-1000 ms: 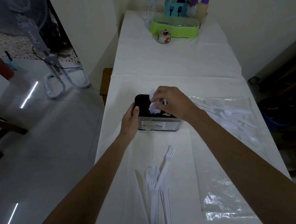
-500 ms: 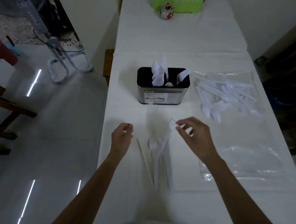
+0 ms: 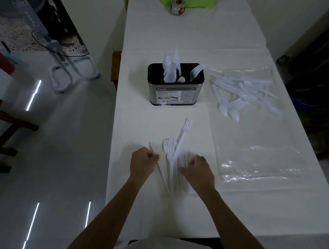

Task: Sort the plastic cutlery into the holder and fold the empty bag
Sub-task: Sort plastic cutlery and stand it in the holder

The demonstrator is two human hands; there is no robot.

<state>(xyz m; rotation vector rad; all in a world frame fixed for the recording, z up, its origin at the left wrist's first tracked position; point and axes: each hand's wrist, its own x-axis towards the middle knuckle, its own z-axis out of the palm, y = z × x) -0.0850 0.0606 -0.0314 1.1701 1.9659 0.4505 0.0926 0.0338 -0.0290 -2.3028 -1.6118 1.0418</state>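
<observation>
My left grip [image 3: 143, 163] is curled against a thin white plastic knife [image 3: 162, 176] on the white surface [image 3: 141, 123]; I cannot tell if it pinches it. Just right, white plastic forks [image 3: 175, 151] lie near the black-topped steel holder [image 3: 173, 95]. My right grip [image 3: 197, 169] curls over their handles, hold unclear, and the clear plastic bag [image 3: 257, 148] lies farther right.
</observation>
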